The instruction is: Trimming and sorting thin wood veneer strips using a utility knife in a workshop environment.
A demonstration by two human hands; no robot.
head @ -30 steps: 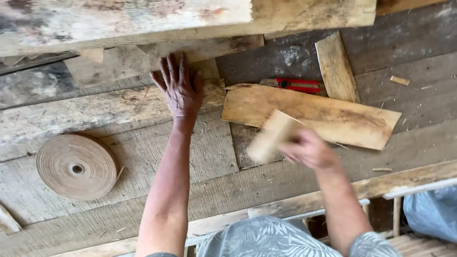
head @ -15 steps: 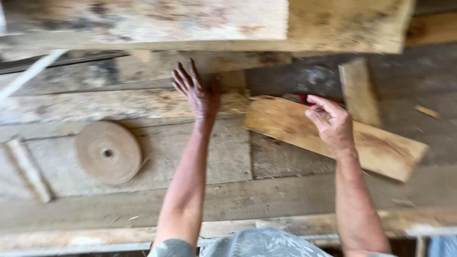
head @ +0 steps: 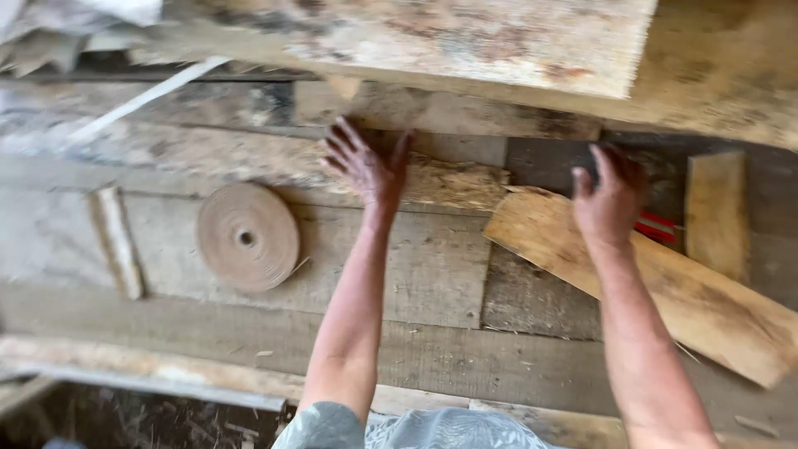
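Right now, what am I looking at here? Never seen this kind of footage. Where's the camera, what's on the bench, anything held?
There is no machine: a person works with two bare hands, filmed by one camera worn on their head, looking down. The left hand lies flat, fingers spread, on a rough plank of the wooden bench. The right hand is open over the near end of a pale loose board that lies at a slant; whether it touches is blurred. Neither hand holds anything. Left of the arms lies a flat brown roll of tape, and beyond it a small wood strip. Something red peeks out by the right hand. Big boards overhang the far side.
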